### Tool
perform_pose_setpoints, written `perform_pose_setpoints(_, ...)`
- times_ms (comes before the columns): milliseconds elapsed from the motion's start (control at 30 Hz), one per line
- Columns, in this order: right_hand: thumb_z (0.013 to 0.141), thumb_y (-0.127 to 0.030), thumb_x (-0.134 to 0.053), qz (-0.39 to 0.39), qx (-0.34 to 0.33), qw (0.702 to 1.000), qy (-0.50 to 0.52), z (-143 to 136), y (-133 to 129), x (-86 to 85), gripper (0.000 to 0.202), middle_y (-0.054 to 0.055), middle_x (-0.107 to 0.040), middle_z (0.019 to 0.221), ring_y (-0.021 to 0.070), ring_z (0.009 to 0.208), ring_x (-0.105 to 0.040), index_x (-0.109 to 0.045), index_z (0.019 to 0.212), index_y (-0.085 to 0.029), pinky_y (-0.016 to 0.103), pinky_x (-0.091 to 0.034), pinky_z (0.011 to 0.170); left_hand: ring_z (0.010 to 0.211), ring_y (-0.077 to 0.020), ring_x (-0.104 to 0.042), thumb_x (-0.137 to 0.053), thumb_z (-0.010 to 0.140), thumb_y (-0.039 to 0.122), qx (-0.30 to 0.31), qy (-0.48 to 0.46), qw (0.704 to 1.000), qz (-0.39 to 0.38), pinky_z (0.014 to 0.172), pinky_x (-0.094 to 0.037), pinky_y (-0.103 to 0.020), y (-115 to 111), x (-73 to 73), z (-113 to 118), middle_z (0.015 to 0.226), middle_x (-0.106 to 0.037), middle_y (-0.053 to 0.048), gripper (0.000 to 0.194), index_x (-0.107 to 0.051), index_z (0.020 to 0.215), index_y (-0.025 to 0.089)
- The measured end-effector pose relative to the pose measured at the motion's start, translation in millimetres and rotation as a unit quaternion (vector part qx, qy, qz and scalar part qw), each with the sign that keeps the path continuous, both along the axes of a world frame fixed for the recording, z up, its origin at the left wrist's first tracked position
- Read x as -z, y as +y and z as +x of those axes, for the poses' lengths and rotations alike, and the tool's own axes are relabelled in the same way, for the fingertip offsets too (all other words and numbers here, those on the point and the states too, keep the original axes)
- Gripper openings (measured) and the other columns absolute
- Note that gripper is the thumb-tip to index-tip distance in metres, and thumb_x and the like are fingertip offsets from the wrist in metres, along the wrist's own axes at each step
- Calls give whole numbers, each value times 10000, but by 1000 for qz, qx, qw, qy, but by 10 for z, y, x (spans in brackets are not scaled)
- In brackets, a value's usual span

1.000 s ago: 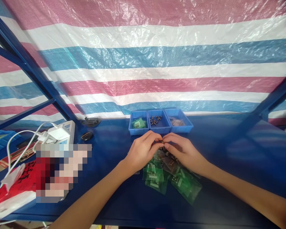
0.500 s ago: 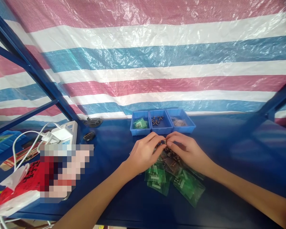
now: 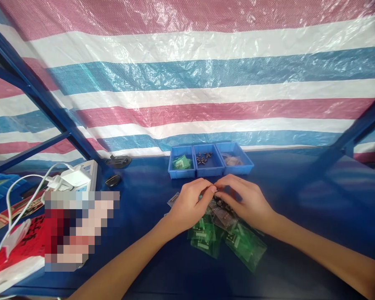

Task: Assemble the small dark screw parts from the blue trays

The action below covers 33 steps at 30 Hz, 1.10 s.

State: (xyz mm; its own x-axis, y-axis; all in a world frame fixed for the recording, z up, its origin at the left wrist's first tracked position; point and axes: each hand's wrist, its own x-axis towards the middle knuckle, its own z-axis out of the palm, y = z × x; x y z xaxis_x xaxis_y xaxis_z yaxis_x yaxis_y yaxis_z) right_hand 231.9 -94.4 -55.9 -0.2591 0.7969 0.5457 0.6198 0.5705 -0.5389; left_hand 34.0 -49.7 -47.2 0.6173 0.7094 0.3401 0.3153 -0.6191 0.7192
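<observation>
Two hands, a left hand [image 3: 190, 206] and a right hand [image 3: 251, 204], are over one blue counter [image 3: 300, 258]. Three blue bins [image 3: 211, 171] form a row at the far side, and a fourth blue tray [image 3: 6, 189] sits at far left. The middle bin has more than five small metal fittings [image 3: 203, 159], too jumbled to count exactly. At least three green plastic packets [image 3: 246, 248] lie near. On the left are one black computer mouse [image 3: 113, 180], one power strip [image 3: 92, 171] and one red bag [image 3: 34, 233].
</observation>
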Motion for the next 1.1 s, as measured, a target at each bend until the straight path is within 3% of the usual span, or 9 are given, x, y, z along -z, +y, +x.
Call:
perform_pose_setpoints(300,1000,-204,-580,41,-8,999,-3,-14,21,-6,127,62,-689,1006,176,815,-669,-628,1112,-238,267,-523,580,679,-115,-491,-434,1065,377,32,6,999,-20,611,-340,-249,16,-85,-42,761,-541,16,347,-619,850,177)
perform_pose_setpoints(500,982,-145,-590,111,-34,992,-44,35,48,37,190,79,-690,1034,186,877,-680,-616,1153,-223,296,-581,727,705,-126,-510,-454,1057,369,50,25,998,-35,624,-351,-247,30,-100,-55,799,-543,4,313,-637,882,184)
perform_pose_setpoints(733,977,-137,-581,107,-31,993,-41,15,34,22,224,78,-695,1088,190,914,-677,-607,1176,-236,281,-572,701,769,-142,-541,-417,1072,377,42,29,999,-12,683,-374,-257,43,-47,-37,821,-562,3,319,-619,913,188)
perform_pose_setpoints(900,981,-145,-573,64,-24,998,-15,-13,7,-5,214,54,-698,1039,150,751,-649,-606,1168,-242,260,-530,593,733,-142,-533,-363,1083,412,29,23,999,-24,663,-367,-267,41,-55,-23,801,-565,0,407,-567,819,178)
perform_pose_setpoints(1100,990,-151,-563,97,-10,995,-19,-33,-15,6,116,61,-686,989,186,890,-654,-625,1053,-227,295,-555,737,696,-131,-530,-328,1089,442,10,45,999,9,652,-375,-262,0,-37,-9,743,-532,14,458,-543,777,183)
